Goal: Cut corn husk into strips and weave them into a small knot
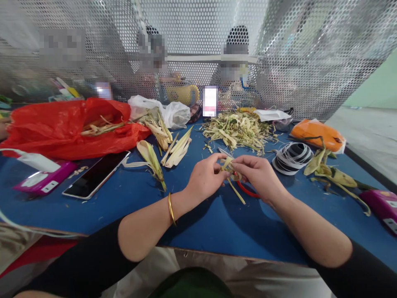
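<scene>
My left hand (206, 178) and my right hand (259, 174) meet over the middle of the blue table (201, 223). Both pinch a small folded strip of pale dried leaf (229, 167), with one thin end (237, 192) hanging down toward me. Under my right hand lie red-handled scissors (248, 191), partly hidden by the fingers; a blade tip (223, 152) shows beyond my left thumb. A gold bangle (171, 209) circles my left wrist.
Loose leaves (169, 151) and a heap of leaf strips (237, 130) lie ahead. A red plastic bag (62, 128), a phone (96, 176), a pink box (43, 180), a wire coil (291, 157), and an orange bag (318, 134) stand around. Other people sit behind a perforated screen (198, 41).
</scene>
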### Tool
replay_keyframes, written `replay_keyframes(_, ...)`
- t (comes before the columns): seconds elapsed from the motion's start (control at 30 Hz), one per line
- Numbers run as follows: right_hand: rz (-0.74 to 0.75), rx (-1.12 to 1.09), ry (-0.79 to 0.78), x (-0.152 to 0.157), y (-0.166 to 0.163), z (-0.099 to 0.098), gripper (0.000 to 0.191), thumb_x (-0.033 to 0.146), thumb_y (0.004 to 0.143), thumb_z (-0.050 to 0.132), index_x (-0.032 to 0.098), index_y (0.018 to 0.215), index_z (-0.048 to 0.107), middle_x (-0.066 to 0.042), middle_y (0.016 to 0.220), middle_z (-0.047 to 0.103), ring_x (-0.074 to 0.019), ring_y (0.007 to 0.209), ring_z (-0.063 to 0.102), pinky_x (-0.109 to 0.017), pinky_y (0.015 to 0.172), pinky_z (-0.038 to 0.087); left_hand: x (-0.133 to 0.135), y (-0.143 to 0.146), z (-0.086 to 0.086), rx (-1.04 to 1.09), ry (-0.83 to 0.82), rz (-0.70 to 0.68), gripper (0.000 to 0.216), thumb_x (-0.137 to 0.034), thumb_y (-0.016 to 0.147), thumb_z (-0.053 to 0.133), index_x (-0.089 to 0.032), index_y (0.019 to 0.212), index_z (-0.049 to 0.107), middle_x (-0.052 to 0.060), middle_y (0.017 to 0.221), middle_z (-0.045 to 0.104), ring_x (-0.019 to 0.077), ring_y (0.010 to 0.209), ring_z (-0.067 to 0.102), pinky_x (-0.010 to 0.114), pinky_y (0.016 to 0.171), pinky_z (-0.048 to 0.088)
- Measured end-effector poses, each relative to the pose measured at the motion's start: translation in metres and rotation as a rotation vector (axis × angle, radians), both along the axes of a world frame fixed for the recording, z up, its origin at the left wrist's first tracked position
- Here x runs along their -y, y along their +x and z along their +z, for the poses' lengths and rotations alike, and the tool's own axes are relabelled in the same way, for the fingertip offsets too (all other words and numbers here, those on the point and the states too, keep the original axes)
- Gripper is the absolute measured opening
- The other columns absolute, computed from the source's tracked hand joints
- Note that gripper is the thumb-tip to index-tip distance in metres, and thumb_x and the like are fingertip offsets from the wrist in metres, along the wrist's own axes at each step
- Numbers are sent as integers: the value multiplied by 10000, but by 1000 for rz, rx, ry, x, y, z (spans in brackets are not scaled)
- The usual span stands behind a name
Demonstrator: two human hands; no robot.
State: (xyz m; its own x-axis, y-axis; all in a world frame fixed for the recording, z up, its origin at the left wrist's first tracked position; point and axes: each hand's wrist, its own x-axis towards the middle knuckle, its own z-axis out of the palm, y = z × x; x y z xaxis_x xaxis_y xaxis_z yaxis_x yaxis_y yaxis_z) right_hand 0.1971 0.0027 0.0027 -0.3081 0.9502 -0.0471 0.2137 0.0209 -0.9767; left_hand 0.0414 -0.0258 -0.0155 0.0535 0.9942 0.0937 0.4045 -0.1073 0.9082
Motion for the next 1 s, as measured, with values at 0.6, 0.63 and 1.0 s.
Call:
replay_keyframes(0.6, 96, 162, 156, -8, 6, -13, 271, 436, 803, 598, 174, 860, 631, 17, 602, 600, -137, 541, 545, -254, 516, 411, -1, 4, 0, 294, -231, -164, 148, -84, 751, 583, -139, 787, 716, 8, 661, 681, 64, 460, 572, 171, 498, 481)
replay_keyframes(0.63, 113, 168, 135, -8, 7, -12, 288, 459, 807, 593, 174, 810, 632, 10, 604, 608, -132, 533, 539, -248, 506, 402, -1, 4, 1, 291, -230, -182, 145, -76, 744, 579, -139, 750, 709, 5, 655, 676, 61, 458, 568, 165, 494, 478)
replay_keyframes(1.0, 36, -56, -33, -8, 8, 1, 326, 417, 703, 698, 177, 570, 522, 58, 468, 462, -60, 416, 377, -196, 415, 295, 5, 6, 2, 326, -427, -374, 95, -213, 734, 656, -134, 680, 650, 9, 592, 643, 90, 451, 585, 194, 495, 489)
